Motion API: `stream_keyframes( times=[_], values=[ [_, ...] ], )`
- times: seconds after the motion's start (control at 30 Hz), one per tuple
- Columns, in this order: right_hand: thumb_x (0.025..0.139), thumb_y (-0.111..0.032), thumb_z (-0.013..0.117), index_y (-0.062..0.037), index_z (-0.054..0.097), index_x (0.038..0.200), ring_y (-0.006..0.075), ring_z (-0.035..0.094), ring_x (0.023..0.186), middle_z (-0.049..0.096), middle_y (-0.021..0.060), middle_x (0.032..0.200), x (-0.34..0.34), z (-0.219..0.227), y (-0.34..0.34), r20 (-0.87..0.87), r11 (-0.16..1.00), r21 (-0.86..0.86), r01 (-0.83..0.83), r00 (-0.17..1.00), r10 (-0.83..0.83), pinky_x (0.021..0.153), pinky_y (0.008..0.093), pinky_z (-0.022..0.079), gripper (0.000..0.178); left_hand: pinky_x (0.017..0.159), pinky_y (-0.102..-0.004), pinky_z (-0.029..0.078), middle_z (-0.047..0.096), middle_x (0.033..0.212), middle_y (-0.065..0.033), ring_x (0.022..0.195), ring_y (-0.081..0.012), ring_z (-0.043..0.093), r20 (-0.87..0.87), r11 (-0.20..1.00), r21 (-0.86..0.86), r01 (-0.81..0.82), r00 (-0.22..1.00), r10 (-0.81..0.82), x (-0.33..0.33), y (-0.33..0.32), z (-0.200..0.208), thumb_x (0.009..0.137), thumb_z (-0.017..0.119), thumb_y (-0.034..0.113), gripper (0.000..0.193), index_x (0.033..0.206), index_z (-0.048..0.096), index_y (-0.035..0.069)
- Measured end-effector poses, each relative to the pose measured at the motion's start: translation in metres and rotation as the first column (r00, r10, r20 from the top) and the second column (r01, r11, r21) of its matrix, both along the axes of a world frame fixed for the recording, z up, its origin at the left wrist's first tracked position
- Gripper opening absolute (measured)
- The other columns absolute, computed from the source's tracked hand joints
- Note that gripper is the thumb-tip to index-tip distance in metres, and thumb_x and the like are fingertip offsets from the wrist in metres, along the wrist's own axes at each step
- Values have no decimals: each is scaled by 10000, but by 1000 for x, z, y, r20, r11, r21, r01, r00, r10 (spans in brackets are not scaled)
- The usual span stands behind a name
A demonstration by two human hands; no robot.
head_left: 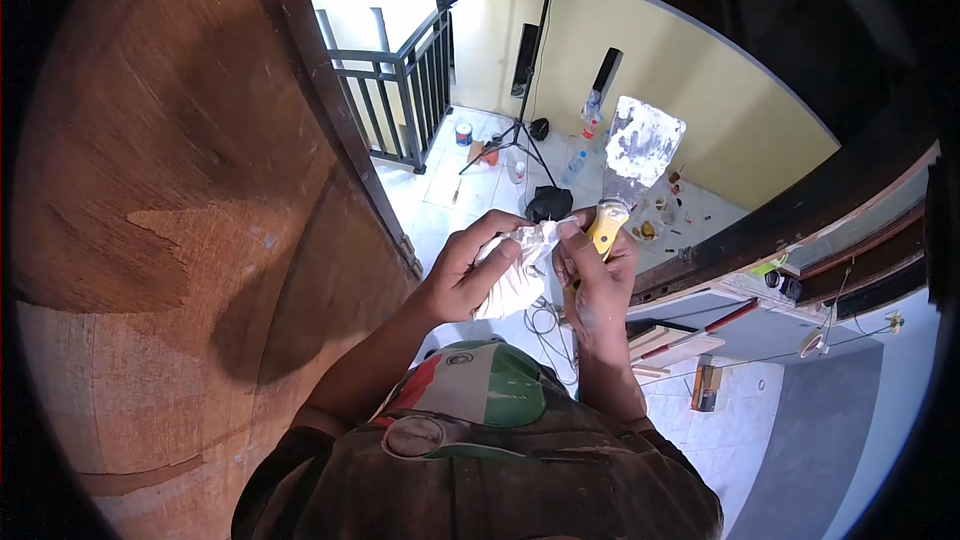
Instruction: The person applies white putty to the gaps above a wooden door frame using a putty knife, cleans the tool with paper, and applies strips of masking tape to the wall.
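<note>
A brown wooden door [170, 240], its surface worn in patches, fills the left side of the frame. A dark metal railing [405, 90] stands at upper left of centre. Mid-frame, the right hand [600, 290] is closed round a putty knife [630, 178], whose yellow handle rises from the grip and whose blade, smeared with white paste, points up, right of centre. The left hand [455, 275] pinches a crumpled white bag [512, 285], which lies between both hands, its upper right edge at the right thumb.
</note>
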State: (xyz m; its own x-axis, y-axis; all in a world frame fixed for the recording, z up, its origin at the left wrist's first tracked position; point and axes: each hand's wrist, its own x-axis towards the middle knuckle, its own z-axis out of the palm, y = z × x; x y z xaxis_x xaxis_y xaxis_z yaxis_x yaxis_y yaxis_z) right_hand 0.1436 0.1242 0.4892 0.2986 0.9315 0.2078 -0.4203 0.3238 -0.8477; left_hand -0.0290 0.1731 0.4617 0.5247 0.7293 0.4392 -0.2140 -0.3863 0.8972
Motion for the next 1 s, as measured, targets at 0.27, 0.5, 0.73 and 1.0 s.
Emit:
stream_keyframes(
  times=[0.27, 0.5, 0.73, 1.0],
  values=[
    [939, -9, 684, -23, 618, 984, 45, 442, 536, 558, -11, 724, 5, -3, -3, -26, 999, 9, -32, 999, 33, 473, 229, 363, 81, 843, -269, 470, 617, 1063, -55, 968, -95, 569, 85, 1000, -16, -19, 996, 20, 10, 0, -16, 1072, 510, 107, 201, 1219, 574, -13],
    [951, -15, 669, -11, 616, 989, 75, 469, 525, 535, -4, 661, 11, -9, -5, -24, 1000, -8, -26, 999, 26, 492, 247, 365, 65, 805, -268, 469, 643, 967, -75, 884, -99, 573, 117, 995, -43, -95, 988, 99, 21, -9, -6, 1053, 561, 87, 168, 1150, 578, -49],
    [869, 53, 746, 23, 658, 1151, 18, 442, 573, 541, -50, 740, 29, -11, -9, 245, 986, 32, 166, 955, -169, 540, 193, 361, 296, 750, -263, 478, 652, 886, -97, 812, -102, 584, 46, 988, -3, -157, 986, 157, 29, -9, -8, 1014, 618, 54, 134, 1083, 633, -60],
    [846, 40, 780, -6, 747, 1087, -13, 494, 654, 620, -78, 732, 51, -8, -24, 521, 996, -80, 51, 853, -2, 575, 181, 400, 248, 742, -280, 486, 677, 887, -114, 824, -138, 633, -59, 970, 195, -146, 985, 160, 44, -7, -12, 939, 623, -48, 131, 1059, 672, -70]
  ],
)
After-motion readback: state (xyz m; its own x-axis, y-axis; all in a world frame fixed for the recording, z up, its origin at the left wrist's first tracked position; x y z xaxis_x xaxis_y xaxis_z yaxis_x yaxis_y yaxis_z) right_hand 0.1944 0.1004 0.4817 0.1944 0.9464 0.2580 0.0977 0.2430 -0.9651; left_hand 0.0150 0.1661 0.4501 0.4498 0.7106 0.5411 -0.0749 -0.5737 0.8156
